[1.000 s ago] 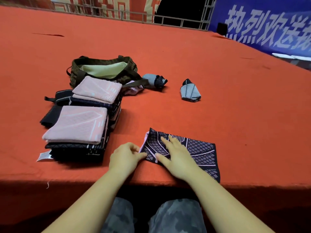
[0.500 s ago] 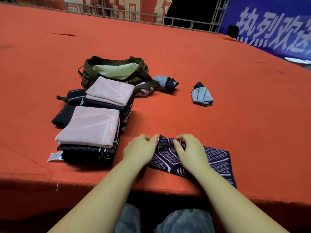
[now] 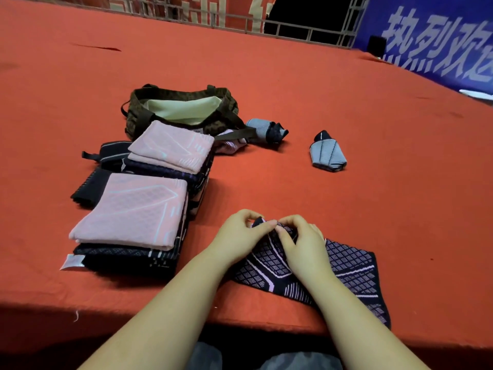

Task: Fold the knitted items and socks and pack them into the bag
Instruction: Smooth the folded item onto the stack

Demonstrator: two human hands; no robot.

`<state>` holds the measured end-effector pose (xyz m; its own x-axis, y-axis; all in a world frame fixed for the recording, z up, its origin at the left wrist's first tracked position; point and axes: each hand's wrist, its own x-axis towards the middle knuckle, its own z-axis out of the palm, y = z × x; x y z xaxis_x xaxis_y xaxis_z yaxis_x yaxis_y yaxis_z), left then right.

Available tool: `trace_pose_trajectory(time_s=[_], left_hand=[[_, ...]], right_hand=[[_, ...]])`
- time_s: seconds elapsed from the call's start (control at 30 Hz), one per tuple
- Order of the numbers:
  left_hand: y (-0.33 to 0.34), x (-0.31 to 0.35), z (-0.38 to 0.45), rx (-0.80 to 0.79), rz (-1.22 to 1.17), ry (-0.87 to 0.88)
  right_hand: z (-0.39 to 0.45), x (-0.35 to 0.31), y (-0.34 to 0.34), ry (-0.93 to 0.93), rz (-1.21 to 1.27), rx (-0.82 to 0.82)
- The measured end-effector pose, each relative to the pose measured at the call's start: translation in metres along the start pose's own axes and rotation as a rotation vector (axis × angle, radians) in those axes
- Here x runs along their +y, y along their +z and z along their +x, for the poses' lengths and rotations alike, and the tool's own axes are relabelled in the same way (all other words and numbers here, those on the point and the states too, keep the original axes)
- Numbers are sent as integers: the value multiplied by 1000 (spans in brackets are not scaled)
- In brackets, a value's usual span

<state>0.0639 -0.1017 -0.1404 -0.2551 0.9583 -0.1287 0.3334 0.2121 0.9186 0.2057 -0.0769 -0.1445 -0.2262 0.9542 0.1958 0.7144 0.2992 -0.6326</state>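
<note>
Now that both hands have come together from lying flat a second ago, my left hand [image 3: 240, 236] and right hand [image 3: 304, 247] pinch the far left corner of the dark knitted piece [image 3: 346, 271] at 6 o'clock on the tabletop [image 3: 346, 108]: a fold is starting. At 2 o'clock, the blue banner [image 3: 437, 41] reads 热烈欢. The bag [image 3: 184, 108], at 11 o'clock, bears an unreadable label.

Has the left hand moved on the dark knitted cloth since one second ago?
Yes. The left hand moved away from the table edge to the cloth's far corner, meeting the right hand.
</note>
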Motion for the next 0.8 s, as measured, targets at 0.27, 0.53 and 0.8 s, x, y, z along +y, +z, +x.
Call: trace_pose_trajectory(time_s=[0.27,0.53,0.8], left_hand=[[-3,-1,-2,270,-521,-138],[-4,-8,-11,188,286,-72],[-10,4,-48,-50,-164,-214]], right_hand=[[3,4,0,29,78,59],[-6,-7,3,-22,-27,17],[-62,-34,2,196,462,-201]])
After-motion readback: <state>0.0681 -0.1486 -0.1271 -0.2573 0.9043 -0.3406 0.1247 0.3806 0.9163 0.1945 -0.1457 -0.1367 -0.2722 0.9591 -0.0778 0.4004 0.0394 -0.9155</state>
